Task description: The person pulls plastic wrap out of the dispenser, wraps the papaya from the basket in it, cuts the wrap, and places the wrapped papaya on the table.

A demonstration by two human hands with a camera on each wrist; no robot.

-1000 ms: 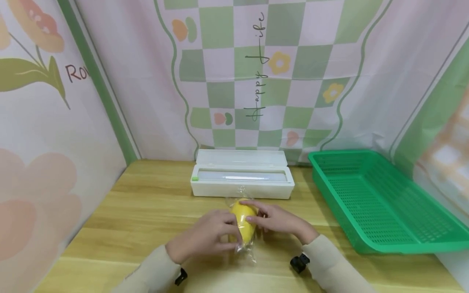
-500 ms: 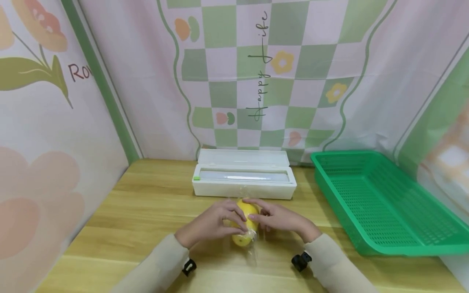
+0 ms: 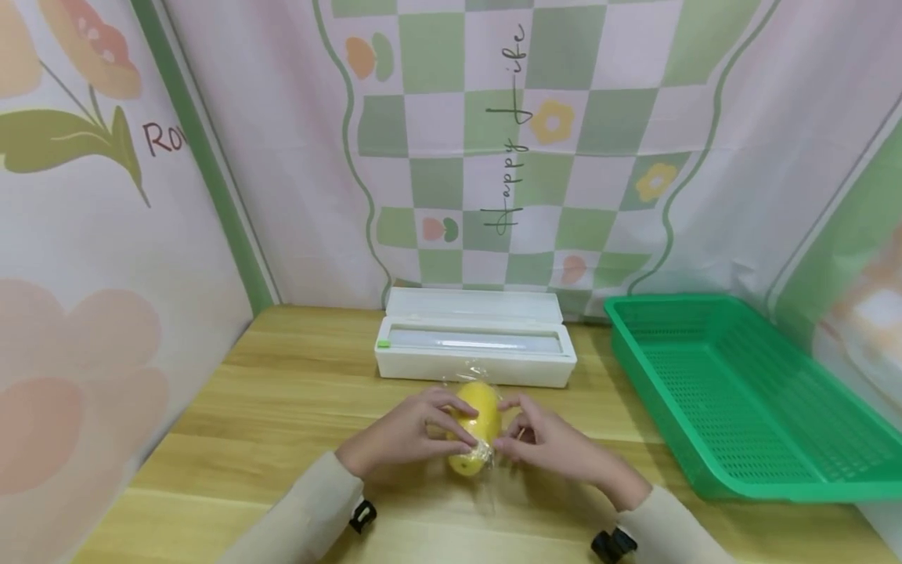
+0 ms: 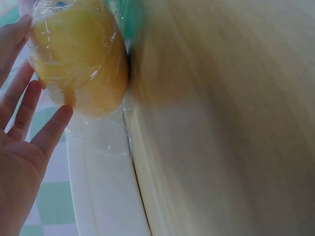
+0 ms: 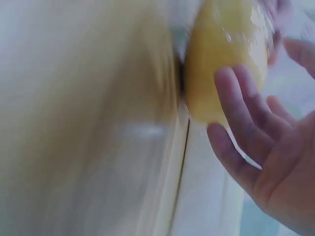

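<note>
A smooth yellow oval fruit (image 3: pixel 486 415), wrapped in clear cling film (image 3: pixel 481 451), lies on the wooden table between the two hands. From the left, the left hand (image 3: pixel 391 439) reaches over it. Its thumb and index fingertip meet on bunched film at the fruit's near end, while another finger rests on top. In the left wrist view, the lower fingers are spread along the fruit (image 4: pixel 81 54). Over on the right side, the right hand (image 3: pixel 553 446) has its thumb tip beside the bunched film and its index fingertip by the fruit's upper side. Its other fingers (image 5: pixel 251 103) extend loosely alongside.
Behind the fruit stands a white cling film box (image 3: pixel 475 366) with its lid raised and a roll inside. A green perforated basket (image 3: pixel 705 446) sits at the right. Patterned curtains (image 3: pixel 296 157) enclose the wooden table (image 3: pixel 282 376) at the back and sides.
The left hand has moved up and over the fruit, folding film across its near end. The right hand has drawn its fingers off the top of the fruit to its right side.
</note>
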